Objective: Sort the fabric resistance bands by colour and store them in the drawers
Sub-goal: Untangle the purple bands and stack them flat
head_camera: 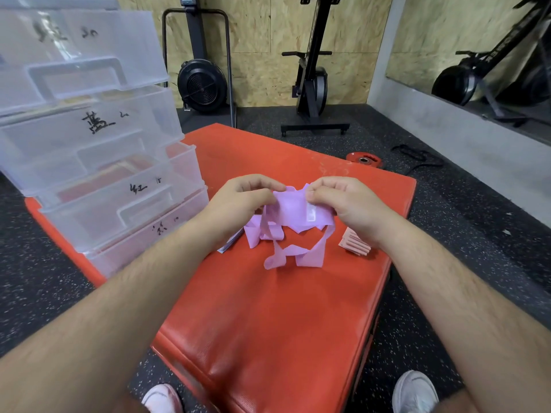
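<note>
A tangled lilac fabric band (298, 214) hangs above the middle of the red mat (268, 317). The left hand (241, 201) and right hand (343, 204) each pinch its top edge, and loose loops trail down toward the mat. A folded stack of pink bands (354, 244) lies near the mat's right edge. Clear plastic drawers (98, 162), hand-labelled, stand at its far left corner.

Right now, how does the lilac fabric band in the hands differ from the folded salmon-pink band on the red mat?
The lilac fabric band is pinched by left hand and right hand; salmon-pink band lies on the red mat. Lilac band hangs loose and twisted; salmon-pink band is folded. Both are fabric.
</note>
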{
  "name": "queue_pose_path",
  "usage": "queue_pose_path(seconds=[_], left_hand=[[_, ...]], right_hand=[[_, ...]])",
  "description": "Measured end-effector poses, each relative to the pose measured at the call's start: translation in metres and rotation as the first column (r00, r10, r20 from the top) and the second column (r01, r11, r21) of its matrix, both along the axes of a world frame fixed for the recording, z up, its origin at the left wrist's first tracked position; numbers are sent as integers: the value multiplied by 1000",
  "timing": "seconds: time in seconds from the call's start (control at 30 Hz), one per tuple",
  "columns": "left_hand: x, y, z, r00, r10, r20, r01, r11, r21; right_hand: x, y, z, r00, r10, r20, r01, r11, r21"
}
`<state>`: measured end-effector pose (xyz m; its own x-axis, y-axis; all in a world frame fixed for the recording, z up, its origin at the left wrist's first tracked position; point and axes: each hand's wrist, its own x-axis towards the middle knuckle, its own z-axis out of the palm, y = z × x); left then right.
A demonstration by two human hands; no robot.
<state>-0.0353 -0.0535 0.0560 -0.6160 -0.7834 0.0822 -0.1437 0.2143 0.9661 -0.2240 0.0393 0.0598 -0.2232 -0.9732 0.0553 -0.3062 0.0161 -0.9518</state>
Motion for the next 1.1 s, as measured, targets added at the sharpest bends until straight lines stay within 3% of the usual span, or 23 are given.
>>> queue_pose_path(seconds=[0.17,0.33,0.5,0.6,0.77,0.9,1.1], left_hand=[[2,1,2,985,-42,-168,73,980,186],[-3,7,0,988,82,-129,-82,997,5],[-6,16,4,999,29,-44,-27,999,43],[-7,16,3,993,61,-103,-55,997,62],[-4,13,5,988,125,-87,-129,990,-49],[-3,11,3,993,99,-66,-106,987,-118],[1,3,1,987,131,-89,-142,982,-127]], right_hand=[[2,0,1,983,10,184,2,998,-68],[2,-1,1,953,61,297,-23,991,-131],[4,-3,-3,967,89,240,-59,990,-130],[5,-4,-7,980,67,189,-46,992,-114],[8,-8,-16,998,-23,53,26,998,-49],[15,-9,-17,999,7,-41,-10,998,-63],[23,-14,-17,999,37,4,-37,996,-79]])
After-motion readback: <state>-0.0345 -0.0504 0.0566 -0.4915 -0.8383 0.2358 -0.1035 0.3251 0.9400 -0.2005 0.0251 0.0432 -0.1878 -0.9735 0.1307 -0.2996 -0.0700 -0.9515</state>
